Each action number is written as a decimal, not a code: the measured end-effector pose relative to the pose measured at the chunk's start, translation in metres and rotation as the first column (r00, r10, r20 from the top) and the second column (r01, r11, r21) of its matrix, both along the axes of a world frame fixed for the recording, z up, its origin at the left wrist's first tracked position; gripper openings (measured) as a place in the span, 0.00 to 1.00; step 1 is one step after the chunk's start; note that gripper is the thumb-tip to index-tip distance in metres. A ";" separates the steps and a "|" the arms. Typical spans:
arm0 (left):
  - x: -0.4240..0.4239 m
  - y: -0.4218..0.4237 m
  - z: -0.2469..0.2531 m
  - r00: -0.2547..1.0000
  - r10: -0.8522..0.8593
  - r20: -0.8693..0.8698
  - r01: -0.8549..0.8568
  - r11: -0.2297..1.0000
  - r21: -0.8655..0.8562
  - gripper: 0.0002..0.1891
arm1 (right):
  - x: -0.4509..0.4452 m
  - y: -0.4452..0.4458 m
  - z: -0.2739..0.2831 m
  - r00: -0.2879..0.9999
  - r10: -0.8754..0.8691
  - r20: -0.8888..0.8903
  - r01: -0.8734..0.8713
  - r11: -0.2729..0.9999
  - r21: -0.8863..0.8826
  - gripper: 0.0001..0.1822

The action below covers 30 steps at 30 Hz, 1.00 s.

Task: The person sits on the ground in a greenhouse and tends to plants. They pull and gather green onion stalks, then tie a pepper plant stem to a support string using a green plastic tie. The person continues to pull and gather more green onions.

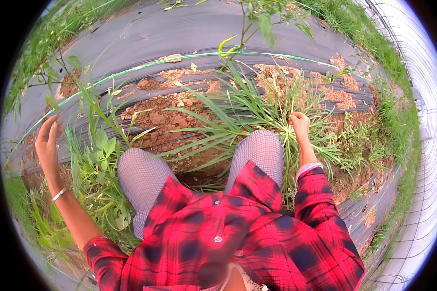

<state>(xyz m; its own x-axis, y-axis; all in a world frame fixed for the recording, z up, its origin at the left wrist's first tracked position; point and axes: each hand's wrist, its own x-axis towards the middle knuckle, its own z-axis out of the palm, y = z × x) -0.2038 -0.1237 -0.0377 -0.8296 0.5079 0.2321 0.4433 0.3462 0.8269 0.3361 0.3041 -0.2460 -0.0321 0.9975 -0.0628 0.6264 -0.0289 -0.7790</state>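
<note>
At the left, my left hand (49,138) is raised with its fingers slightly bent and nothing seen in it; it is close to the green twine (131,69) and the drooping leaves of a plant. My right hand (299,123) is closed just above the pale centre of a large grass clump (255,112), beyond my right knee. Whether a blade is between its fingers cannot be told. Leafy weeds (103,149) grow between my left arm and left knee. Broken reddish soil (164,120) lies before my knees.
Black plastic mulch film (149,32), torn near me, covers the bed. A pepper plant (244,32) with light green peppers (224,47) is tied to the twine ahead. Grass strips (389,98) border the bed; a white sheet wall (415,43) with curved lines stands at the right.
</note>
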 end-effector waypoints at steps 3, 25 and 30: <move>0.040 0.019 0.014 0.990 -0.139 0.014 0.139 0.990 0.022 0.13 | 0.016 0.013 -0.011 0.981 -0.123 -0.153 0.115 0.992 -0.061 0.09; 0.223 0.143 -0.082 0.544 -0.649 0.531 0.739 0.671 0.062 0.09 | -0.131 -0.075 0.066 0.643 0.683 0.347 -0.697 0.710 -0.105 0.17; 0.207 0.136 -0.088 0.516 -0.648 0.560 0.740 0.667 0.091 0.09 | -0.169 -0.065 0.051 0.232 0.790 0.568 -0.706 0.538 -0.460 0.18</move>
<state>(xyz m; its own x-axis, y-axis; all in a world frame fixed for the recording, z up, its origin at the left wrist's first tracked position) 0.0029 0.0122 -0.1254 -0.1526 0.9617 -0.2277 0.1272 0.2476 0.9605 0.1667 0.2394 -0.1949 -0.6695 0.5302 -0.5202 0.6872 0.7080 -0.1628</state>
